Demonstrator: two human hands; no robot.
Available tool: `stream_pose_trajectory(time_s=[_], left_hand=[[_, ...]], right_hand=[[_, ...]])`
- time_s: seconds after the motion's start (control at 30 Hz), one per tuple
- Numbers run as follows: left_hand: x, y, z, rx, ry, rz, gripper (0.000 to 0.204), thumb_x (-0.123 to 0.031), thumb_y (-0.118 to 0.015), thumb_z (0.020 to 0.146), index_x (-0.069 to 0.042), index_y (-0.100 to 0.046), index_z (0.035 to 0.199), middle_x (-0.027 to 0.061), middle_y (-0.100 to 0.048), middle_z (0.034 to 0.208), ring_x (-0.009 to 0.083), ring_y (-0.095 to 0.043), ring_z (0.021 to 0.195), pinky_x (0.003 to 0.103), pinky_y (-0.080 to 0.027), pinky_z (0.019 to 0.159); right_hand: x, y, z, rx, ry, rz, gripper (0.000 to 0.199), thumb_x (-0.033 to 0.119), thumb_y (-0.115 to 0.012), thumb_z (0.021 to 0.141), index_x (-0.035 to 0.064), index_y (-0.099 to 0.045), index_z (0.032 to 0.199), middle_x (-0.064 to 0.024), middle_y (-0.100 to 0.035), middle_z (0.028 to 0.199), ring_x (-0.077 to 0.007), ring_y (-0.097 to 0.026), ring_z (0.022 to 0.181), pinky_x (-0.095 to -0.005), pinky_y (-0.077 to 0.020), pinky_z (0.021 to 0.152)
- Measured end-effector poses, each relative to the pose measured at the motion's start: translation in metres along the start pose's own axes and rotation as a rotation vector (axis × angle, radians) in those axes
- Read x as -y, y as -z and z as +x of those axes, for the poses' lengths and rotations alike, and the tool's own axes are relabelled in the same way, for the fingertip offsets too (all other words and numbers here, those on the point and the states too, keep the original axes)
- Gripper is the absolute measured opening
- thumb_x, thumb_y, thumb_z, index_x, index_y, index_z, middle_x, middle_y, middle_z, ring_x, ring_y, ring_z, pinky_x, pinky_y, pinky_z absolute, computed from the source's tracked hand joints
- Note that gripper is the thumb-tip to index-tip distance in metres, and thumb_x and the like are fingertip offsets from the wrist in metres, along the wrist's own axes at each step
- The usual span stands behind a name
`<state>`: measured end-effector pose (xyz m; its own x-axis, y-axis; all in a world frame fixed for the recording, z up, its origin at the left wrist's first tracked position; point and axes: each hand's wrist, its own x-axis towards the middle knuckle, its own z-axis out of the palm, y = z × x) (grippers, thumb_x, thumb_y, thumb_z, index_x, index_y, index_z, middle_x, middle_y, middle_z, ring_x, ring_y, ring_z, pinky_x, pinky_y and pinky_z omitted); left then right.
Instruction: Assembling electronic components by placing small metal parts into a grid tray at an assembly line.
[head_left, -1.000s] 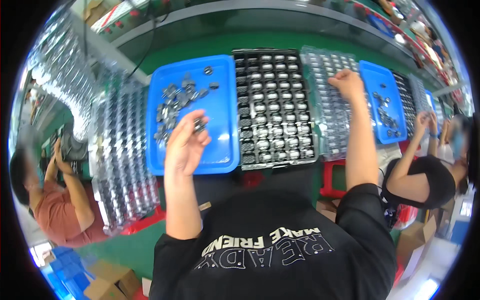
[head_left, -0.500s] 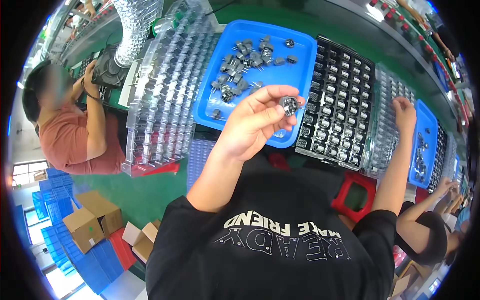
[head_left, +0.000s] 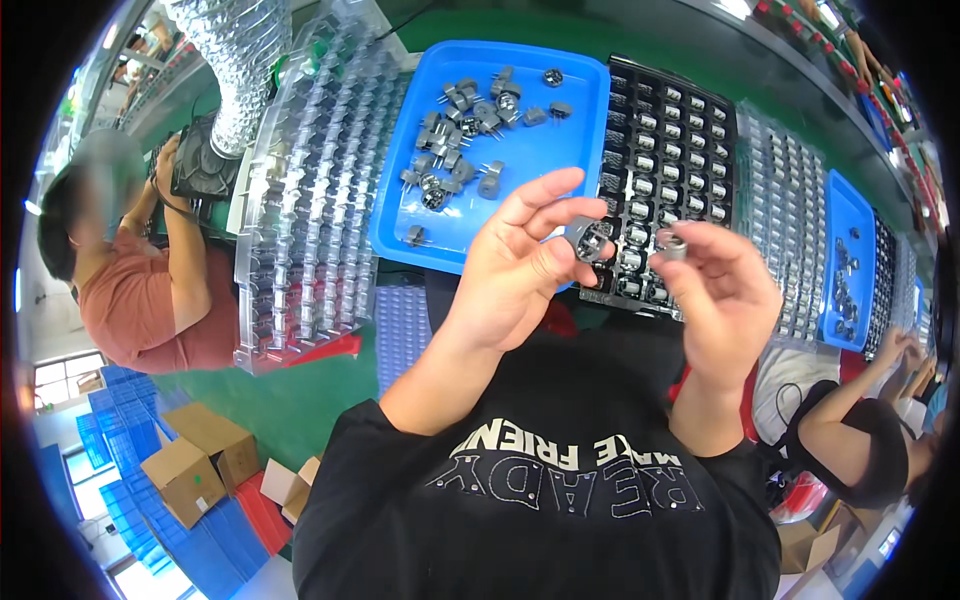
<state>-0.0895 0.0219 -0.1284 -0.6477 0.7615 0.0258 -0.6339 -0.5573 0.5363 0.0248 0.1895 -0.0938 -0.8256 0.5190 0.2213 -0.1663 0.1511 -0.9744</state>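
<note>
Head view: the left hand pinches one small round grey metal part between thumb and fingers, its open face turned toward the right hand, which grips a second, similar grey cylindrical part. Both are held above a black compartmented tray, beside a blue plastic tray of loose parts, too many to count.

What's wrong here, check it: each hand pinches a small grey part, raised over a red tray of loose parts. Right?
Wrong in one respect: the tray of loose parts is blue, not red, as the head view shows. The left hand and right hand do each pinch a small grey part, left part and right part, raised over it.
</note>
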Motion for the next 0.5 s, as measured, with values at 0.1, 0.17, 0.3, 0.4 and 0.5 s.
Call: stream_pose_trajectory(time_s=[0.1, 0.17, 0.3, 0.4, 0.5], left_hand=[[0.007, -0.007, 0.000, -0.004, -0.100, 0.123, 0.061, -0.007, -0.071, 0.092, 0.001, -0.042, 0.145, 0.0195, -0.061, 0.130, 0.0254, -0.065, 0.114, 0.032, -0.057, 0.092], [0.009, -0.009, 0.000, 0.021, -0.147, 0.162, 0.064, -0.004, -0.075, 0.088, 0.003, -0.043, 0.144, 0.0190, -0.060, 0.131, 0.0235, -0.062, 0.118, 0.031, -0.056, 0.094], [0.006, -0.013, -0.002, 0.013, -0.154, 0.233, 0.064, -0.002, -0.076, 0.086, 0.003, -0.046, 0.142, 0.0188, -0.061, 0.130, 0.0227, -0.060, 0.120, 0.032, -0.054, 0.097], [0.003, -0.013, -0.004, 0.004, -0.129, 0.254, 0.063, 0.002, -0.075, 0.085, 0.003, -0.047, 0.141, 0.0189, -0.061, 0.129, 0.0223, -0.061, 0.120, 0.033, -0.053, 0.099], [0.003, -0.009, -0.006, -0.007, -0.109, 0.261, 0.062, 0.007, -0.074, 0.083, 0.003, -0.049, 0.140, 0.0177, -0.063, 0.126, 0.0215, -0.061, 0.119, 0.033, -0.052, 0.098]], right_hand=[[0.007, -0.016, -0.006, 0.044, 0.194, -0.092, 0.035, -0.013, -0.075, 0.079, -0.0086, -0.064, 0.112, -0.0158, -0.070, 0.102, -0.0206, -0.072, 0.090, -0.0294, -0.0577, 0.083], [0.010, -0.021, -0.002, 0.053, 0.355, -0.220, 0.035, -0.005, -0.083, 0.074, -0.0056, -0.070, 0.106, -0.0132, -0.071, 0.097, -0.0206, -0.070, 0.087, -0.0305, -0.0566, 0.078], [0.012, -0.027, 0.001, 0.012, 0.494, -0.401, 0.035, 0.006, -0.089, 0.068, -0.0008, -0.075, 0.099, -0.0123, -0.072, 0.093, -0.0224, -0.068, 0.083, -0.0316, -0.0547, 0.074], [0.011, -0.027, 0.003, 0.012, 0.539, -0.409, 0.036, -0.001, -0.087, 0.068, 0.0010, -0.074, 0.101, -0.0109, -0.072, 0.092, -0.0214, -0.069, 0.080, -0.0293, -0.0568, 0.069], [0.009, -0.028, -0.002, 0.004, 0.527, -0.420, 0.035, -0.001, -0.086, 0.069, 0.0010, -0.074, 0.102, -0.0108, -0.072, 0.091, -0.0208, -0.068, 0.080, -0.0288, -0.0567, 0.068]])
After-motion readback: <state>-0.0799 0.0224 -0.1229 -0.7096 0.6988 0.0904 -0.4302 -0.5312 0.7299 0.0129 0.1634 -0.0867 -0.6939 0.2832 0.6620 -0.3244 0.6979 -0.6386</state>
